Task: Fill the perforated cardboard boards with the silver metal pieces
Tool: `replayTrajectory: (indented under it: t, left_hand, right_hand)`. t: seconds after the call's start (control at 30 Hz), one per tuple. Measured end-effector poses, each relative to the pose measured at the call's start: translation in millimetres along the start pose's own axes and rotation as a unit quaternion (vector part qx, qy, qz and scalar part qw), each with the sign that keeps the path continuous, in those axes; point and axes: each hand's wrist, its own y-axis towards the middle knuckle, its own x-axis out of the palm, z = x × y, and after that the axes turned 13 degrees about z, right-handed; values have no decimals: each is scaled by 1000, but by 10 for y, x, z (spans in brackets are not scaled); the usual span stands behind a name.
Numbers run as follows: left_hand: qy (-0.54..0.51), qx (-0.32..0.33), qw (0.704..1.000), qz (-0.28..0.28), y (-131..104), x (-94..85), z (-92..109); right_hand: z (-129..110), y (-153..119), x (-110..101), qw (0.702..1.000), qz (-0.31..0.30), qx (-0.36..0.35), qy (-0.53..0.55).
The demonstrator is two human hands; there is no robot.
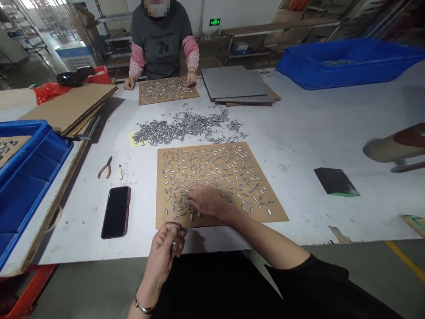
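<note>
A sheet of brown cardboard (217, 223) lies on the white table in front of me, with small silver leaf-shaped metal pieces (269, 212) spread over it in loose rows. Over its middle left part, my right hand (207, 200) reaches down with fingers bent together among the pieces; whatever its fingertips pinch is hidden. My left hand (166, 243) is closed at the sheet's near left corner, and a bit of silver metal shows between its fingers. Beyond the cardboard is a heap of the same metal pieces (189, 126), partly on yellow paper (132, 139).
Left of the sheet lie pliers (105, 168), a small white-handled tool (120, 172) and a phone (115, 212). Blue bins (332, 75) and grey boards (235, 82) stand around. A dark block (335, 180) lies right. Across the table a co-worker (162, 44) handles another filled sheet (169, 90).
</note>
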Motion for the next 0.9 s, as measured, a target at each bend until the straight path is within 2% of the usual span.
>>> replayTrajectory:
  t: [0.1,0.23,0.37,0.53,0.67,0.9]
  left_hand:
    - [-2,1,1000,2,-6,4,-16]
    - [-7,-3,1000,1,-15,-3,-37]
    - [-6,-7,1000,1,-51,12,-4]
    - [-12,0,1000,0,-66,19,37]
    - [-14,-4,1000,-17,-40,40,19]
    - [-10,-12,999,-32,-55,135,-15]
  right_hand:
    - [-8,38,98,1000,-5,-8,-16]
    - [18,46,151,1000,19,0,-24]
    - [32,-7,59,1000,30,8,3]
    - [46,-201,-77,996,78,30,29]
    - [31,-290,-35,999,43,22,12]
    - [-7,-194,113,1000,4,24,-20]
